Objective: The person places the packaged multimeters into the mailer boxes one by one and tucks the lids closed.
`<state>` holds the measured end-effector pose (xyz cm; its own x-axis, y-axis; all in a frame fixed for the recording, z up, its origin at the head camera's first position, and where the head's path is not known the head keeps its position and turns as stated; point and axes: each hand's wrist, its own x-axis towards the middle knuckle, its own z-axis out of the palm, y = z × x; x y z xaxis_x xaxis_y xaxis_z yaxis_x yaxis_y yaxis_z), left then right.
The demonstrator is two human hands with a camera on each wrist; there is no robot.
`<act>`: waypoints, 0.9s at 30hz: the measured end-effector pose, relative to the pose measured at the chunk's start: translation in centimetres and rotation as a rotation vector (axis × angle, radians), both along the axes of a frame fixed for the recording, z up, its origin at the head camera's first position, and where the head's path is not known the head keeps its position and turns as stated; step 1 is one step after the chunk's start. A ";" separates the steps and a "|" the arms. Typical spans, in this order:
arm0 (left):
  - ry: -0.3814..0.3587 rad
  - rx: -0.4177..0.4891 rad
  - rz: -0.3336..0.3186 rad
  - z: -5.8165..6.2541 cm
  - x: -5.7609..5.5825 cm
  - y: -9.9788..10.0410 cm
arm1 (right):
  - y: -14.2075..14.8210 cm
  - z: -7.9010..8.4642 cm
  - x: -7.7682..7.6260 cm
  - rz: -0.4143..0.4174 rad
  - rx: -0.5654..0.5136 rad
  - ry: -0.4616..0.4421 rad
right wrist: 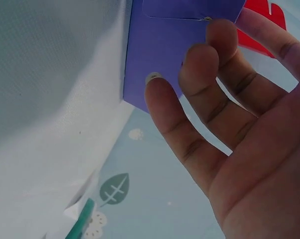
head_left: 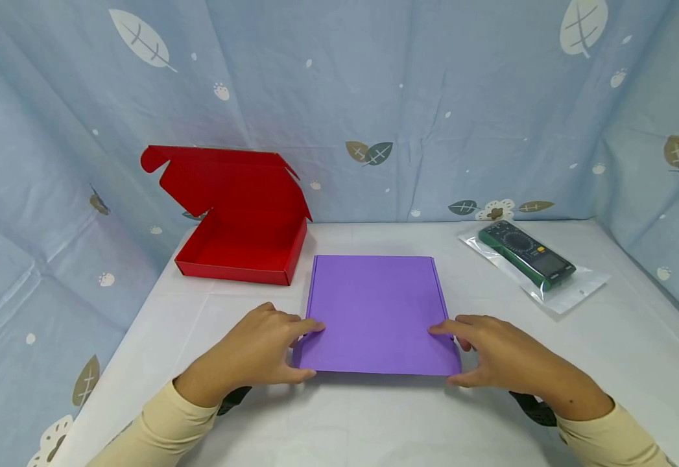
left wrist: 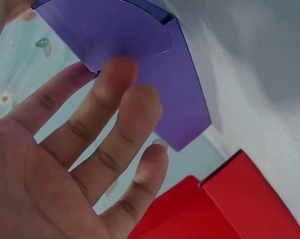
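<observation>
A flat purple box (head_left: 377, 311) lies on the table with its lid down. My left hand (head_left: 263, 347) is at its left front corner, the index fingertip on the lid and the thumb by the front edge. My right hand (head_left: 491, 353) mirrors this at the right front corner. In the left wrist view, the left hand's fingers (left wrist: 102, 154) reach loosely extended beside the purple side wall (left wrist: 182, 99). The right hand's fingers (right wrist: 172, 119) spread similarly near the other side wall (right wrist: 157, 50) in the right wrist view.
An open red box (head_left: 246, 243) stands at the back left with its lid raised. At the back right, a green and black multimeter (head_left: 526, 253) lies in a clear plastic bag (head_left: 575, 292). White cloth covers the table (head_left: 374, 428); a blue patterned curtain (head_left: 339, 97) hangs behind.
</observation>
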<state>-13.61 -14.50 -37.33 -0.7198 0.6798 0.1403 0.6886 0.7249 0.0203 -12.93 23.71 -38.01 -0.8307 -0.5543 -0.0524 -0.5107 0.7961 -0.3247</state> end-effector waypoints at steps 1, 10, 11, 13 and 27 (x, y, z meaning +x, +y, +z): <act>-0.007 0.003 -0.001 0.0 0.0 0.0 | 0.0 0.0 0.0 0.001 -0.001 -0.005; -0.026 0.004 -0.023 0.0 -0.1 -0.1 | -0.2 0.0 0.2 0.034 0.027 0.011; -0.029 0.000 -0.023 0.0 -0.1 -0.1 | -0.2 -0.1 0.3 0.040 0.033 0.020; -0.032 -0.006 -0.021 0.0 -0.1 -0.1 | -0.3 -0.1 0.3 0.050 0.041 0.036; -0.060 -0.045 -0.010 0.0 -0.1 0.0 | -0.2 -0.1 0.3 0.040 -0.015 -0.043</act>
<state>-13.70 -14.46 -37.28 -0.7191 0.6917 0.0667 0.6944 0.7190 0.0294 -12.61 23.47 -38.12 -0.8049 -0.5881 -0.0793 -0.5274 0.7702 -0.3587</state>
